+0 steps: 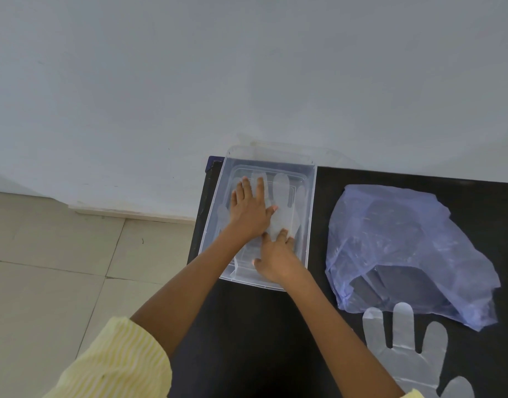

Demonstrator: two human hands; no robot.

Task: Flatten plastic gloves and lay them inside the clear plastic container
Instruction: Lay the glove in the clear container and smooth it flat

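Observation:
A clear plastic container (pixel 311 202) stands at the left end of a black table. A translucent plastic glove (pixel 284 196) lies flat on its floor, fingers pointing away from me. My left hand (pixel 251 209) presses down on the glove's left side with straight, spread fingers. My right hand (pixel 278 259) rests inside the container near its front wall, fingers flat against the glove's cuff. Another flat plastic glove (pixel 404 351) lies on the table at the lower right, apart from both hands.
A crumpled bluish plastic bag (pixel 404 239) lies on the black table (pixel 261 326) to the right of the container. The table's left edge drops to a tiled floor (pixel 60 268). A pale wall (pixel 247 67) runs right behind the container.

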